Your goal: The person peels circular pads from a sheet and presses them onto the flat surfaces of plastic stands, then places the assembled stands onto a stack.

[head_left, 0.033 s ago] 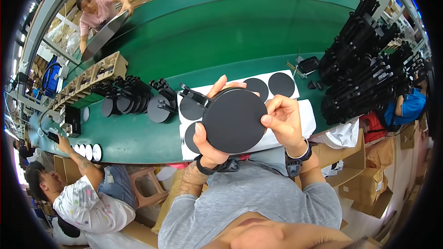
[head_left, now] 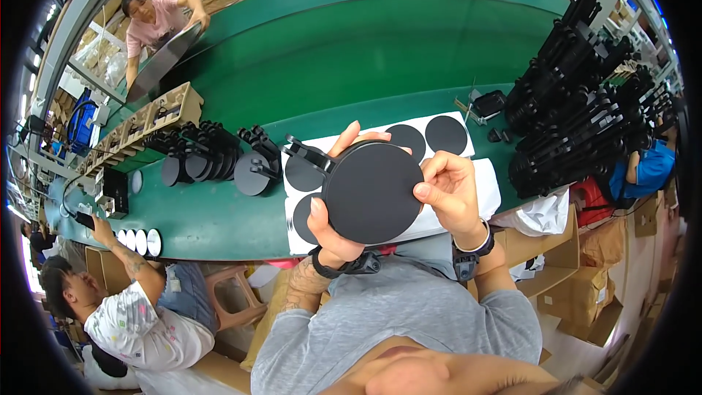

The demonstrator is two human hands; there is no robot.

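Observation:
A round black base [head_left: 373, 192] with a short hinged arm at its upper left is raised above the table, its flat face toward me. My left hand [head_left: 338, 228] grips it from the left, with the thumb at the near rim and the fingers behind the far rim. On the opposite side, my right hand [head_left: 450, 189] pinches the base's right edge between thumb and fingers. Beneath my hands lies a white sheet [head_left: 292, 243] bearing several black round pads [head_left: 446, 134], some partly hidden by the base and my left hand.
To the left stand several black round bases with hinged arms [head_left: 252, 173]. A tall pile of black stands [head_left: 567, 95] fills the table's right end. Beyond the green table runs a green conveyor [head_left: 329, 44]. A co-worker [head_left: 146, 314] sits at left; another person [head_left: 157, 25] handles a panel.

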